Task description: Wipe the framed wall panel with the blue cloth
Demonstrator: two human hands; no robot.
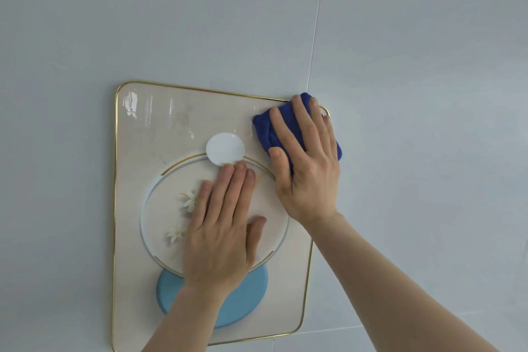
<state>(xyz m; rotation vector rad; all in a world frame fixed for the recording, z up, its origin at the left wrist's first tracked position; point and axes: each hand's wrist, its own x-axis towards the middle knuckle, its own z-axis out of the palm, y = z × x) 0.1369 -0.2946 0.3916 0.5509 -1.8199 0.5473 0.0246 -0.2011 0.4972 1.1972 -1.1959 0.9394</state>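
Observation:
A cream wall panel (160, 134) with a thin gold frame hangs on the wall; it bears a white disc, a gold-edged circle with small white flowers and a light blue disc. My right hand (307, 163) presses a folded blue cloth (264, 128) flat against the panel's upper right corner, fingers spread over it. My left hand (221, 226) lies flat on the circle in the panel's middle, fingers together, holding nothing. Part of the cloth is hidden under my right palm.
The pale grey tiled wall (414, 66) surrounds the panel, with a thin white grout line (314, 46) running up from the panel's top right corner. Both forearms reach in from the bottom edge.

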